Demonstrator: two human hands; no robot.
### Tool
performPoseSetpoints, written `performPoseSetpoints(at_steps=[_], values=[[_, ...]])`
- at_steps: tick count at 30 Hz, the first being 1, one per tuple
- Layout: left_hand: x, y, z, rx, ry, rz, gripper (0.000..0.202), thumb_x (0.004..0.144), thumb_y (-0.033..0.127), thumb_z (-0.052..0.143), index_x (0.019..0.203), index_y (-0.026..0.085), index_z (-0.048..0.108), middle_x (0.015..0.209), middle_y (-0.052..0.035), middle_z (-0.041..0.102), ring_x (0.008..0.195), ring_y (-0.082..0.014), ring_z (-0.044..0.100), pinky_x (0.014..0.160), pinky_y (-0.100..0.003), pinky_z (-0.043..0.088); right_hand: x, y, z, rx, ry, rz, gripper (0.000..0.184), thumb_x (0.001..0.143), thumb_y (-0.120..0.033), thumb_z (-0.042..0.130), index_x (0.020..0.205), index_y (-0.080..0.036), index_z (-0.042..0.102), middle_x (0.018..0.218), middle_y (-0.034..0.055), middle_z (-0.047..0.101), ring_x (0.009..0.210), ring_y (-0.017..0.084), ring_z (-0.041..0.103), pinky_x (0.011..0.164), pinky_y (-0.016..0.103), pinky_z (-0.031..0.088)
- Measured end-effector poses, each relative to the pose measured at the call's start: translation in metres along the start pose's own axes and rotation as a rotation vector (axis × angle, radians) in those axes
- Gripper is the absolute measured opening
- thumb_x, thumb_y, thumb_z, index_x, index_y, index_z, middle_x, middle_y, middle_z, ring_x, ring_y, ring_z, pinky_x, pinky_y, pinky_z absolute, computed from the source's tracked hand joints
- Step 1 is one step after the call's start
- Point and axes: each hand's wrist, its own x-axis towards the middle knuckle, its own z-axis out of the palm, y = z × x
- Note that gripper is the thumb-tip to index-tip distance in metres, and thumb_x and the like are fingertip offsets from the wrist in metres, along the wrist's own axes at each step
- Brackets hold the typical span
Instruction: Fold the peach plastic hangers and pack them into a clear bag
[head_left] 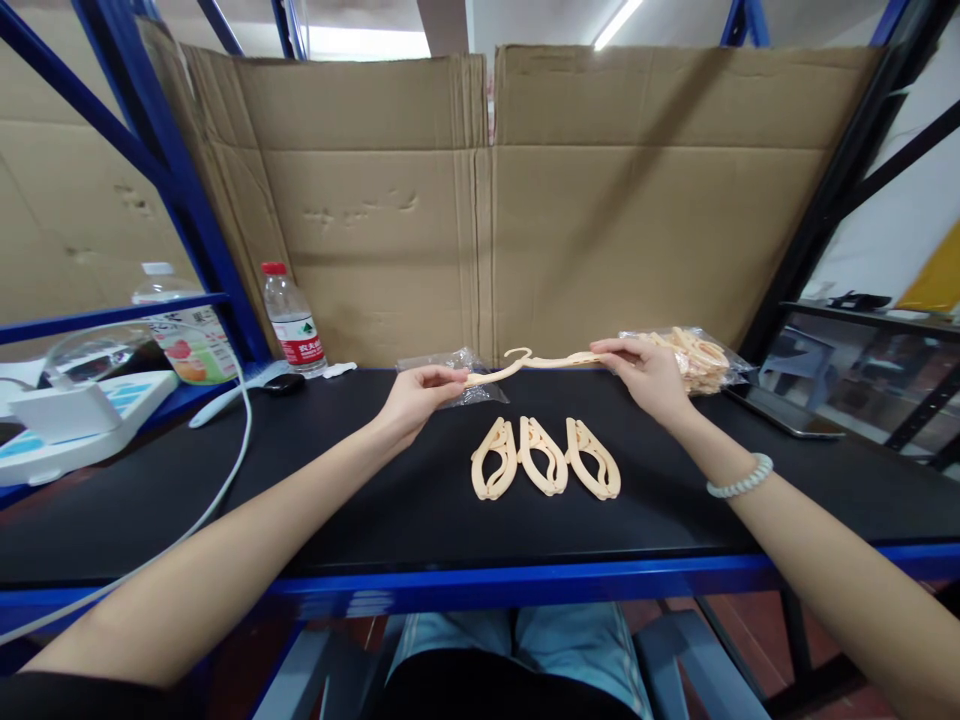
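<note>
My left hand (417, 395) and my right hand (643, 372) hold the two ends of a cream plastic hanger (536, 362), stretched out flat just above the black table (300, 480). The left fingers pinch its left tip; the right fingers grip its right end. Three folded cream hangers (545, 457) lie side by side on the table in front of my hands. A clear bag of more cream hangers (697, 358) rests just right of my right hand. An empty clear plastic wrapper (456, 368) lies behind my left hand.
Cardboard sheets (480, 200) wall off the back of the table. A water bottle with a red cap (292, 318) stands at the back left, beside a black mouse (283, 383) and a white cable (225, 470). A tablet (780, 410) lies at the right. Blue shelf posts (180, 180) frame the left.
</note>
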Motion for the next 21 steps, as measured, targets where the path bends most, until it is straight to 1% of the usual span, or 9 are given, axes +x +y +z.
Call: performPoseSetpoints(at_steps=[2, 4, 7, 9, 12, 15, 18, 21], values=[[0.001, -0.001, 0.000, -0.011, -0.006, 0.007, 0.017, 0.059, 0.011, 0.074, 0.075, 0.010, 0.069, 0.099, -0.0118, 0.070, 0.099, -0.0206, 0.064, 0.094, -0.033, 0.046, -0.001, 0.005, 0.003, 0.170, -0.031, 0.106, 0.023, 0.073, -0.037, 0.072, 0.082, -0.017, 0.070, 0.095, 0.0091, 0.071, 0.090, 0.025, 0.066, 0.088, 0.044, 0.053], [0.002, -0.002, -0.001, -0.019, -0.006, 0.021, 0.016, 0.059, 0.010, 0.074, 0.074, 0.011, 0.069, 0.098, -0.0122, 0.070, 0.103, -0.0215, 0.062, 0.094, -0.033, 0.045, -0.003, 0.009, 0.004, 0.288, -0.034, 0.191, 0.028, 0.066, -0.039, 0.077, 0.081, -0.017, 0.069, 0.095, 0.0088, 0.071, 0.091, 0.025, 0.066, 0.088, 0.044, 0.054], [0.002, -0.002, 0.000, -0.034, -0.007, 0.039, 0.015, 0.058, 0.009, 0.073, 0.072, 0.011, 0.068, 0.098, -0.0120, 0.070, 0.105, -0.0222, 0.061, 0.093, -0.032, 0.045, -0.004, 0.014, 0.005, 0.383, -0.029, 0.297, 0.033, 0.060, -0.036, 0.082, 0.083, -0.017, 0.068, 0.094, 0.0083, 0.070, 0.091, 0.024, 0.066, 0.089, 0.042, 0.054], [0.002, -0.002, 0.000, -0.045, -0.005, 0.043, 0.015, 0.057, 0.009, 0.073, 0.072, 0.011, 0.068, 0.100, -0.0115, 0.070, 0.103, -0.0222, 0.062, 0.091, -0.032, 0.046, -0.004, 0.016, 0.003, 0.422, -0.053, 0.349, 0.033, 0.060, -0.034, 0.082, 0.084, -0.017, 0.068, 0.094, 0.0082, 0.070, 0.093, 0.024, 0.066, 0.091, 0.042, 0.053], [0.001, -0.002, 0.000, -0.079, 0.002, 0.045, 0.016, 0.056, 0.008, 0.073, 0.071, 0.012, 0.069, 0.103, -0.0107, 0.069, 0.098, -0.0214, 0.063, 0.086, -0.030, 0.048, -0.003, 0.017, 0.000, 0.444, -0.084, 0.371, 0.027, 0.064, -0.030, 0.080, 0.083, -0.017, 0.067, 0.096, 0.0081, 0.069, 0.097, 0.024, 0.065, 0.094, 0.042, 0.052], [0.002, -0.001, 0.000, -0.128, 0.022, 0.045, 0.017, 0.055, 0.006, 0.073, 0.071, 0.011, 0.069, 0.104, -0.0108, 0.069, 0.093, -0.0198, 0.065, 0.082, -0.028, 0.050, -0.002, 0.017, -0.002, 0.464, -0.082, 0.370, 0.024, 0.066, -0.028, 0.079, 0.082, -0.017, 0.066, 0.097, 0.0077, 0.068, 0.100, 0.024, 0.063, 0.095, 0.042, 0.051], [0.003, -0.001, -0.001, -0.171, 0.056, 0.020, 0.020, 0.056, 0.005, 0.072, 0.075, 0.010, 0.070, 0.097, -0.0108, 0.070, 0.088, -0.0183, 0.066, 0.078, -0.026, 0.052, -0.002, 0.015, 0.000, 0.520, -0.095, 0.383, 0.025, 0.064, -0.029, 0.080, 0.082, -0.018, 0.066, 0.094, 0.0066, 0.069, 0.096, 0.022, 0.064, 0.094, 0.041, 0.051], [0.002, 0.000, 0.000, -0.198, 0.054, -0.015, 0.020, 0.060, 0.006, 0.072, 0.079, 0.009, 0.070, 0.087, -0.0108, 0.071, 0.083, -0.0177, 0.067, 0.076, -0.026, 0.053, -0.004, 0.012, 0.004, 0.565, -0.127, 0.396, 0.027, 0.064, -0.029, 0.081, 0.082, -0.018, 0.066, 0.090, 0.0050, 0.069, 0.091, 0.020, 0.065, 0.092, 0.041, 0.052]])
